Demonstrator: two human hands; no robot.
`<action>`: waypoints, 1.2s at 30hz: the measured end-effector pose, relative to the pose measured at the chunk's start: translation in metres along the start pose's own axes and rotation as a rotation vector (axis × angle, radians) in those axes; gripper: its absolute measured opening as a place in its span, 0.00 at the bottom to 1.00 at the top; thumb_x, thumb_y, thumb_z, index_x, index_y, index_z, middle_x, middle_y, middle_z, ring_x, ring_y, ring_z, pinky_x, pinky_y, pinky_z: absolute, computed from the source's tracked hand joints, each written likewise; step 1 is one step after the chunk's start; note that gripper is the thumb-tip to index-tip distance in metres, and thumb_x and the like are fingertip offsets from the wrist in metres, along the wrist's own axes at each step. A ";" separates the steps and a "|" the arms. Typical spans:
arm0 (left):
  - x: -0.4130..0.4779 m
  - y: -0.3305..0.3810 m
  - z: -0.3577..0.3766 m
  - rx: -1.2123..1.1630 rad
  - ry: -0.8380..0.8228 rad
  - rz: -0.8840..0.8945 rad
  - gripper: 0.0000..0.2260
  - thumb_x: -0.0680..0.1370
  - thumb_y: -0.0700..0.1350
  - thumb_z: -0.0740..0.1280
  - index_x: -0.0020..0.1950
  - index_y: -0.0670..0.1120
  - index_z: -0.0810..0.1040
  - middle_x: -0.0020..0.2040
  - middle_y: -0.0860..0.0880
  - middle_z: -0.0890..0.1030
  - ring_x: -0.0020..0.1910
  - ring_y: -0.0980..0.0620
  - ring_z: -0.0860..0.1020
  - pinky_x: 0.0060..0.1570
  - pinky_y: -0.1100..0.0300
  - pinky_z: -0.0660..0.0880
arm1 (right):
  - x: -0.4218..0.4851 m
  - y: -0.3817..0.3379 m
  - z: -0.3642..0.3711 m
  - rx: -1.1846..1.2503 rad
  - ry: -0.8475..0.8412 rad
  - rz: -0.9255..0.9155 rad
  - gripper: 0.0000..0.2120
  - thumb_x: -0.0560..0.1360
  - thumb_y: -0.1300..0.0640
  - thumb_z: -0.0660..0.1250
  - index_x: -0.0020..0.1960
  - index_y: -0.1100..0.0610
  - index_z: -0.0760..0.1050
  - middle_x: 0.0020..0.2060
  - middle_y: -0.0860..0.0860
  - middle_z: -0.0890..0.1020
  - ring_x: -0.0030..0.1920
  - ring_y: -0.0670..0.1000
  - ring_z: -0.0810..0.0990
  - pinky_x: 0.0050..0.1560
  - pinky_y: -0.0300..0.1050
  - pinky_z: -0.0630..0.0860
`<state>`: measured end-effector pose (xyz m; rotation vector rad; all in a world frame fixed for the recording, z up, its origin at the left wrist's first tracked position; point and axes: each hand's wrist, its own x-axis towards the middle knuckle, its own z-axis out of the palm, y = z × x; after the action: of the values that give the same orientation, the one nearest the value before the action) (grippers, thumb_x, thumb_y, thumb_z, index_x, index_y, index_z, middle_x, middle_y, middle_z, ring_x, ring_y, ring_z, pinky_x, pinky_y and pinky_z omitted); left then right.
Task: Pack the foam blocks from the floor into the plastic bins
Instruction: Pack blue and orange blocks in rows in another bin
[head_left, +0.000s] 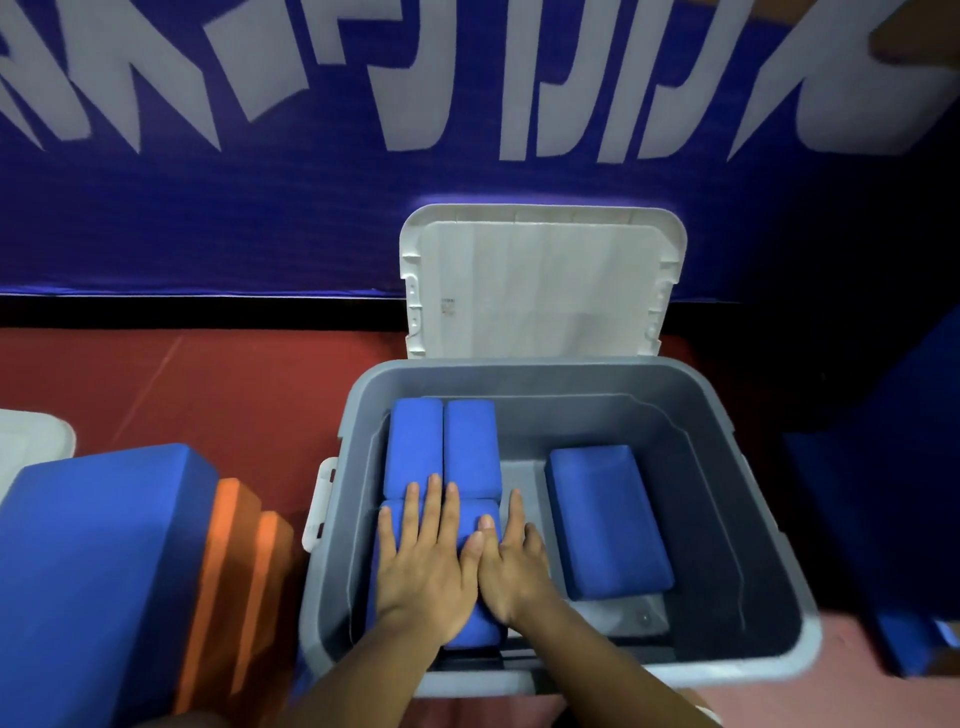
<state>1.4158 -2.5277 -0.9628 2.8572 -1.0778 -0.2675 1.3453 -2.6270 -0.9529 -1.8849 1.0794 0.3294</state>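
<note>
At the far left a white plastic corner (31, 436) is seen on the red floor (182, 389). Beside it, a large blue foam block (104, 571) is stacked against two orange foam blocks (244, 571), just left of the grey plastic bin (571, 374). Two blue blocks (415, 447) are set side by side at the bin's back left. Nearer, another blue block (467, 631) is pressed by the left hand (426, 561), laid flat with fingers spread. The right hand (511, 566) is laid flat just beside it, fingers straight, over that block's right edge, the two thumbs touching. A single blue block (608, 519) is lying flat further right in the bin, apart from the others. The white lid (540, 280) is propped upright behind the bin against a blue banner (260, 218).
</note>
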 end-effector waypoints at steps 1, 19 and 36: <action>-0.001 0.004 -0.003 -0.023 0.007 0.002 0.33 0.85 0.60 0.40 0.74 0.41 0.73 0.77 0.43 0.68 0.78 0.44 0.62 0.72 0.38 0.57 | -0.002 0.003 -0.007 0.014 0.002 0.016 0.38 0.77 0.26 0.39 0.82 0.41 0.37 0.82 0.58 0.47 0.82 0.59 0.47 0.80 0.62 0.49; 0.068 0.155 0.045 -0.124 -0.481 0.018 0.30 0.83 0.66 0.43 0.80 0.61 0.34 0.82 0.35 0.44 0.81 0.36 0.48 0.79 0.46 0.50 | 0.082 0.114 -0.129 0.181 0.126 0.378 0.33 0.82 0.32 0.44 0.83 0.41 0.42 0.82 0.58 0.53 0.78 0.63 0.60 0.77 0.62 0.59; 0.074 0.161 0.030 -0.414 -0.436 -0.085 0.31 0.79 0.71 0.39 0.81 0.64 0.40 0.81 0.54 0.31 0.81 0.49 0.40 0.77 0.45 0.48 | 0.060 0.097 -0.132 0.427 0.368 0.169 0.30 0.78 0.30 0.53 0.75 0.42 0.69 0.70 0.48 0.77 0.69 0.52 0.76 0.67 0.48 0.71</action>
<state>1.3605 -2.6977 -0.9805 2.5240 -0.8254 -1.0248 1.2779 -2.7869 -0.9720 -1.5033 1.4311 -0.1568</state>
